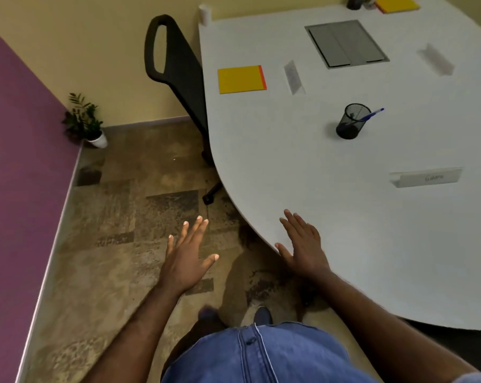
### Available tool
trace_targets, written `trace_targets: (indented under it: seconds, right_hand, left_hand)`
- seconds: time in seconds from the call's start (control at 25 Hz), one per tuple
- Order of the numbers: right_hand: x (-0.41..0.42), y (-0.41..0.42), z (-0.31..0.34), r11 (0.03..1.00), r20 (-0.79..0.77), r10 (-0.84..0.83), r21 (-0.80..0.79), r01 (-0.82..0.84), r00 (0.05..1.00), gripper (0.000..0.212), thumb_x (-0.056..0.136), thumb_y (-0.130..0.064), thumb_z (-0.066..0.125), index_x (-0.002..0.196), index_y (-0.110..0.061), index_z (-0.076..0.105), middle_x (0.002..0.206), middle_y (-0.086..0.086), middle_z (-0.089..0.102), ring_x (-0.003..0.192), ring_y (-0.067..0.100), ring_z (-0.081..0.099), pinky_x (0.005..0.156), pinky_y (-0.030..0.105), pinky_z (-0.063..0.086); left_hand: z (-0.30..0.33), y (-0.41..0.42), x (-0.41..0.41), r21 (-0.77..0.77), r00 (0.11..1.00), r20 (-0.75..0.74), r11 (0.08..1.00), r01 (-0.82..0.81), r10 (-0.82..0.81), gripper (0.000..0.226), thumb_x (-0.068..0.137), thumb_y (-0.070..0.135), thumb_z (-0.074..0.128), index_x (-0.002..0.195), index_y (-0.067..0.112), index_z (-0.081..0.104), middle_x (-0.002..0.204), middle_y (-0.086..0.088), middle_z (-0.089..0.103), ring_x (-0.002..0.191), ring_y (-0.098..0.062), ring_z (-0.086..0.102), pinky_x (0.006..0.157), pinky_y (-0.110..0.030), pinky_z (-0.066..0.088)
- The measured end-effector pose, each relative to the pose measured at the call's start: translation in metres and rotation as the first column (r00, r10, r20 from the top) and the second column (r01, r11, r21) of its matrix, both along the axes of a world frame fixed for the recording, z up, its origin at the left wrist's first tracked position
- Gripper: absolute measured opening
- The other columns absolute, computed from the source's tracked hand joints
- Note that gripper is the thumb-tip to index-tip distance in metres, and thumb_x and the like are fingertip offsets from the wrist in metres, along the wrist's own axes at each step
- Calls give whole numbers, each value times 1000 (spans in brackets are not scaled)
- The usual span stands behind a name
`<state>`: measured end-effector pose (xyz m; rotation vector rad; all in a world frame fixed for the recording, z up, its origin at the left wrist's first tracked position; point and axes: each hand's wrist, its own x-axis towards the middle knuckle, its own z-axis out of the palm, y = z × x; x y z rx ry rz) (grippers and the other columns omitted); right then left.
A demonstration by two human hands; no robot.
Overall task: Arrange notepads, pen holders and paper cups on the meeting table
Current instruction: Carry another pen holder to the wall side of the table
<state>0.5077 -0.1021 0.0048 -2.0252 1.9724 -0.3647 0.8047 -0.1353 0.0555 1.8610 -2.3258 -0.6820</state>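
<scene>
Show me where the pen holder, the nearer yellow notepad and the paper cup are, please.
pen holder [352, 123], head view, on its black mesh side.
nearer yellow notepad [240, 79], head view, on the middle of its yellow cover.
paper cup [205, 13], head view, on its white side, at the table's far corner.

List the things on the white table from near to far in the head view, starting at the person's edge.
right hand at the table's edge → near name card → mesh pen holder with a blue pen → yellow notepad → grey cable hatch → far yellow notepad.
</scene>
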Motion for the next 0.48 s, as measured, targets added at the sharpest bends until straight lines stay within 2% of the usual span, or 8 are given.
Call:
trace_targets:
  seconds: [0.28, 0.48]
  right_hand:
    - [17, -43, 0, 969, 2, -244, -34, 244, 970, 62, 93, -40, 55, 147, -22, 32, 159, -5, 19, 147, 16, 16, 115, 46, 23]
    - [29, -69, 12, 920, -48, -388, -81, 383, 921, 63, 92, -40, 55, 147, -22, 31, 158, -4, 23, 146, 18, 21, 112, 46, 28]
  left_hand:
    - [-11, -127, 4, 9, 977, -46, 978, 208, -208, 86, 87, 48, 60, 153, 33, 7, 160, 15, 0, 149, -16, -3, 118, -53, 2]
    - [-13, -202, -9, 14, 917, -55, 918, 397, -396, 87, 87, 47, 60, 152, 32, 5, 160, 16, 1, 149, -16, -2, 118, -55, 5]
